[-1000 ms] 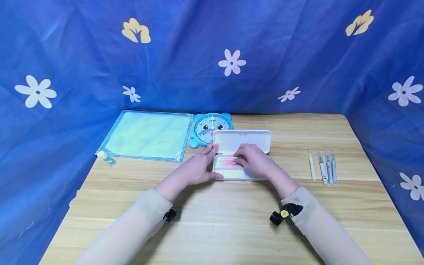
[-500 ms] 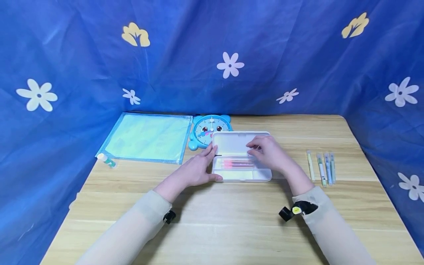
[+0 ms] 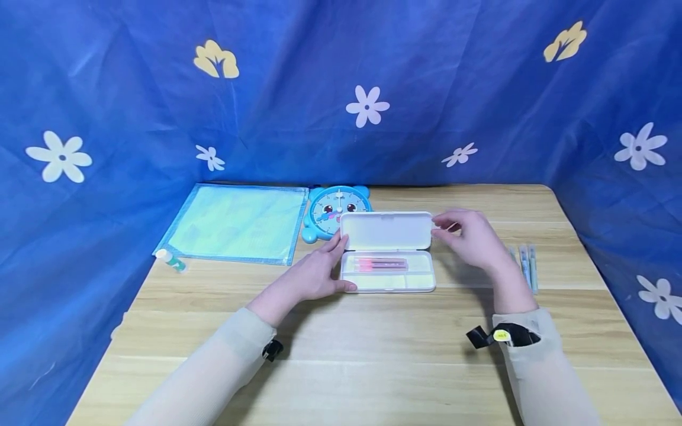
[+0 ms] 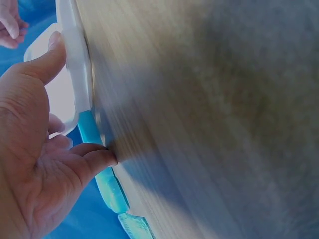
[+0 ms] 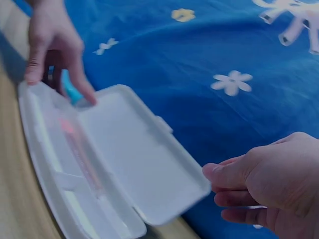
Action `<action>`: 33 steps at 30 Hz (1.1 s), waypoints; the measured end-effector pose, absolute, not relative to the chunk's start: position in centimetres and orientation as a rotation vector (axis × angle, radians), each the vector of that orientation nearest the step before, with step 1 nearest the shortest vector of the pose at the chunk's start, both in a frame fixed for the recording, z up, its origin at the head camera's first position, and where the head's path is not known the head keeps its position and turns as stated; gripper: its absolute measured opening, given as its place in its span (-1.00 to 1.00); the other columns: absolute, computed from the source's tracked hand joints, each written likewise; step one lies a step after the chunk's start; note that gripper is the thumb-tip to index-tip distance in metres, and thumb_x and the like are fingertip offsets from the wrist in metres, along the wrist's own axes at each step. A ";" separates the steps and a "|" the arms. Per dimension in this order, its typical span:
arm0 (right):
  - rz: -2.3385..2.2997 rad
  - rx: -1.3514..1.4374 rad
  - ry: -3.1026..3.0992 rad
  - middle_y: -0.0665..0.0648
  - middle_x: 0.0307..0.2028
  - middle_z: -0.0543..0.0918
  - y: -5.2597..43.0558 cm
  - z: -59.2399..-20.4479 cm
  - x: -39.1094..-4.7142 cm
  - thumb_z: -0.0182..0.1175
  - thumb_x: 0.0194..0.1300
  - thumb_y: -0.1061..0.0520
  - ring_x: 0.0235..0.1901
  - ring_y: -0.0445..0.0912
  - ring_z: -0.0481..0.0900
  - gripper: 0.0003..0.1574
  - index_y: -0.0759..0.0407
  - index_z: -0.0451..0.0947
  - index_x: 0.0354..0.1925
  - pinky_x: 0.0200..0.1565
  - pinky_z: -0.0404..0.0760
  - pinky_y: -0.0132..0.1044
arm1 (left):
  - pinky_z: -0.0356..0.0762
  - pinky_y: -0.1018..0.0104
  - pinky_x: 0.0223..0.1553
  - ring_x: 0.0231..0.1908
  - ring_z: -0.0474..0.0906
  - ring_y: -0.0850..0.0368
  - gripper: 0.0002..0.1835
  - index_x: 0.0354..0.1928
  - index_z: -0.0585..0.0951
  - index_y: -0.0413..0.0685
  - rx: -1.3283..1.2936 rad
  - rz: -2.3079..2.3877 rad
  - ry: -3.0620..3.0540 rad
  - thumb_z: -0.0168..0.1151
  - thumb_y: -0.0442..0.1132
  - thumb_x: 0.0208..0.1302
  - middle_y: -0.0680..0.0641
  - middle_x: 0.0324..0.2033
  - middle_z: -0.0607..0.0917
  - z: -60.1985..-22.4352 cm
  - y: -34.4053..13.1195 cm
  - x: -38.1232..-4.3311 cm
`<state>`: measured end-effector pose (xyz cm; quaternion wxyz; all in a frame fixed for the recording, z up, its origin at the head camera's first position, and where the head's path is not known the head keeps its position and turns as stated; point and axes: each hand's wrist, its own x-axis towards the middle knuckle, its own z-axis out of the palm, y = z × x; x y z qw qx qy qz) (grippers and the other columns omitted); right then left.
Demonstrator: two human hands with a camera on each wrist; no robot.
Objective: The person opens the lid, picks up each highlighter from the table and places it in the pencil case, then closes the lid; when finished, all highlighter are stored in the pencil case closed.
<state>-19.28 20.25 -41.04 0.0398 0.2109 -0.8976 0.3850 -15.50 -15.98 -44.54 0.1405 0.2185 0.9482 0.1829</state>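
Observation:
An open white pencil case lies on the table with its lid raised. Several pink-capped pens lie in its rear compartment. My left hand holds the case's left end, thumb on the front corner and fingers by the lid; in the left wrist view the thumb presses the white rim. Just beyond the lid's right edge is my right hand, fingers loosely bent, nothing showing between them. In the right wrist view its fingertips appear right by the lid's corner.
Light-coloured pens lie at the right, partly hidden by my right hand. Behind the case stands a blue toy clock. A blue-edged mesh pouch and a glue stick are at the left. Blue curtain borders the table.
My right hand has lifted out of the pencil case and moved right, past the lid, uncovering the pink-capped pens. My left hand stays on the case's left end.

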 end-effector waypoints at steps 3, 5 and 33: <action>1.194 0.564 -2.748 0.30 -0.07 0.78 21.5 -41.0 -19.0 0.39 0.43 0.25 -0.13 0.11 0.73 -0.72 0.39 0.74 0.04 -0.02 0.68 0.07 | 0.24 -0.05 0.49 0.55 0.14 -0.26 0.32 0.71 -0.09 -0.04 0.629 0.531 2.735 0.49 0.37 0.19 -0.14 0.67 -0.17 -44.5 -16.0 -15.5; 1.188 0.505 -2.754 0.31 -0.06 0.78 22.3 -41.1 -18.7 0.40 0.43 0.23 -0.13 0.12 0.74 -0.70 0.38 0.74 0.05 -0.03 0.69 -0.01 | 0.25 -0.05 0.49 0.55 0.14 -0.26 0.32 0.72 -0.09 -0.04 0.628 0.537 2.732 0.49 0.36 0.19 -0.15 0.67 -0.17 -44.5 -16.0 -15.5; 0.959 -0.069 -2.968 0.36 -0.26 0.77 29.5 -44.7 -15.6 0.41 0.37 0.23 -0.23 0.20 0.72 -0.64 0.56 0.68 -0.04 -0.23 0.65 -0.06 | 0.27 -0.06 0.48 0.56 0.12 -0.23 0.33 0.72 -0.11 -0.02 0.612 0.523 2.727 0.46 0.40 0.19 -0.15 0.68 -0.16 -45.1 -16.0 -16.1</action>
